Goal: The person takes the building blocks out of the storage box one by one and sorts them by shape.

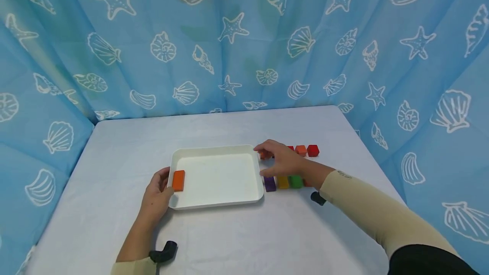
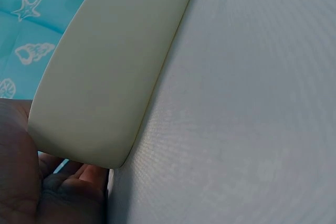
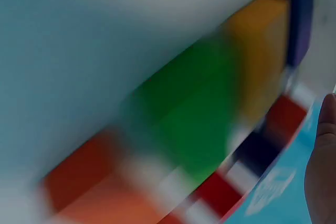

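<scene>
A white tray (image 1: 217,186) lies on the table with one orange rectangular block (image 1: 178,180) inside at its left end. My left hand (image 1: 154,196) grips the tray's left end, thumb at the rim beside that block. In the left wrist view, fingers curl behind the tray's wall (image 2: 110,66). My right hand (image 1: 284,160) is at the tray's right rim, thumb and fingers spread wide apart with nothing seen between them. Whether it touches the rim, I cannot tell. Below it are a purple block (image 1: 270,184), a yellow block (image 1: 283,182) and a green block (image 1: 296,181).
Behind my right hand runs a far row of small cubes, including an orange cube (image 1: 301,150) and a red cube (image 1: 313,151); the hand partly hides others. An orange block (image 3: 100,182) ends the near row. White cloth (image 1: 229,241) covers the table, and a blue shell-patterned curtain (image 1: 244,54) surrounds it.
</scene>
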